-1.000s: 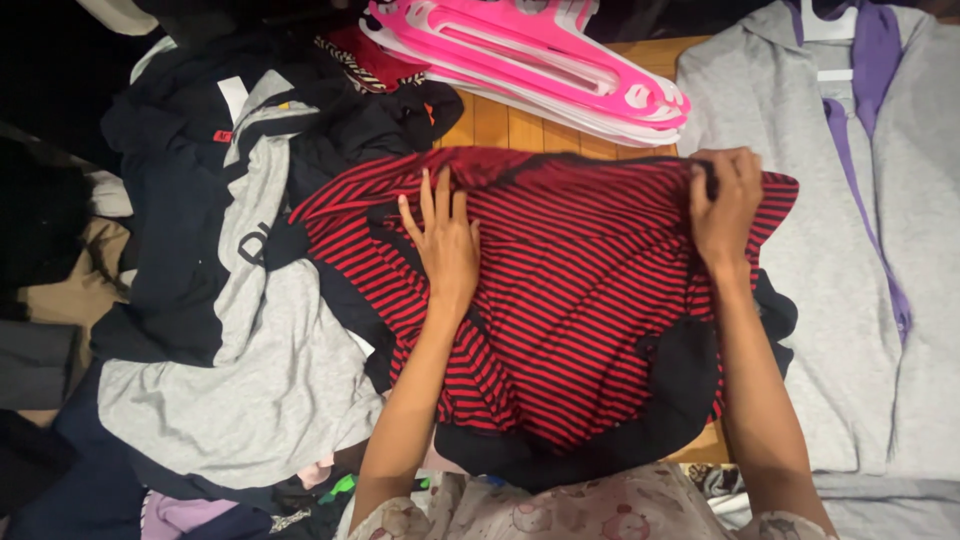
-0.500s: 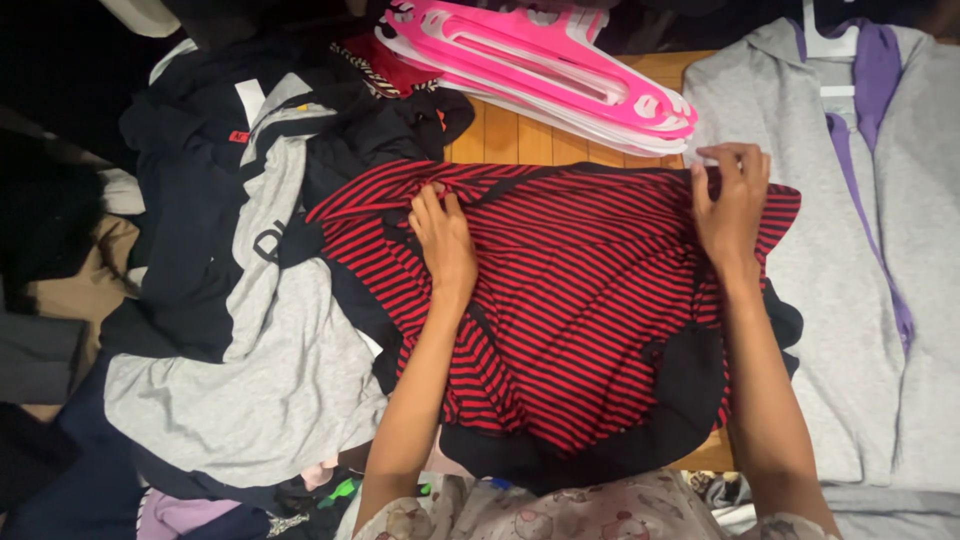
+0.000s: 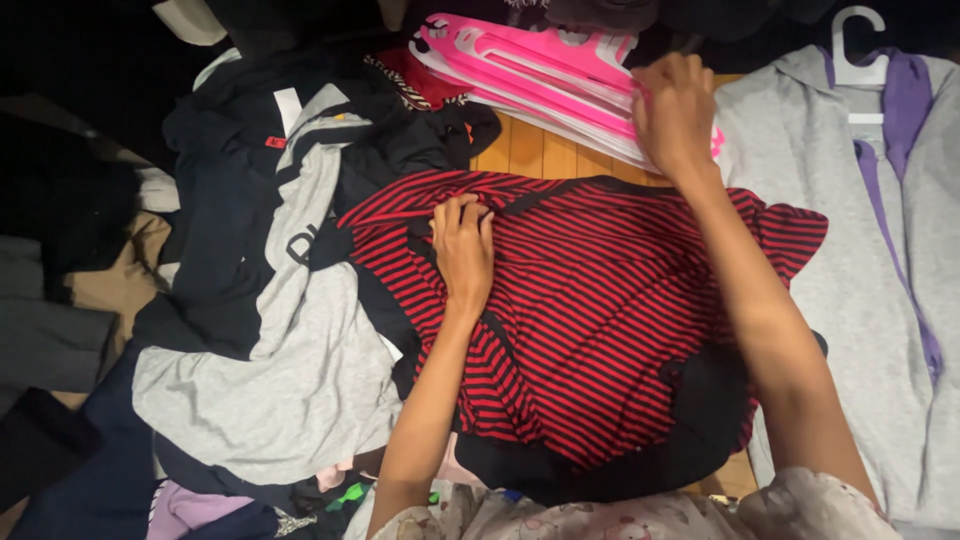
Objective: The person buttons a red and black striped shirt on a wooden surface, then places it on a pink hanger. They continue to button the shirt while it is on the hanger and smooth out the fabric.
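A red and black striped garment [image 3: 600, 310] lies spread on a wooden floor in front of me. My left hand [image 3: 463, 245] rests on its upper left part, fingers curled into the fabric near the collar. My right hand [image 3: 678, 112] is beyond the garment's top edge, on a stack of pink plastic hangers [image 3: 540, 70]; its fingers are closed over the stack's right end.
A pile of dark and grey clothes [image 3: 260, 300] lies at the left. A grey and purple hooded top [image 3: 880, 260] on a white hanger [image 3: 855, 45] lies at the right. Wooden floor [image 3: 520, 150] shows between the hangers and the striped garment.
My right hand left the striped garment's right shoulder and moved up onto the pink hangers. My left hand curled its fingers and stayed on the garment.
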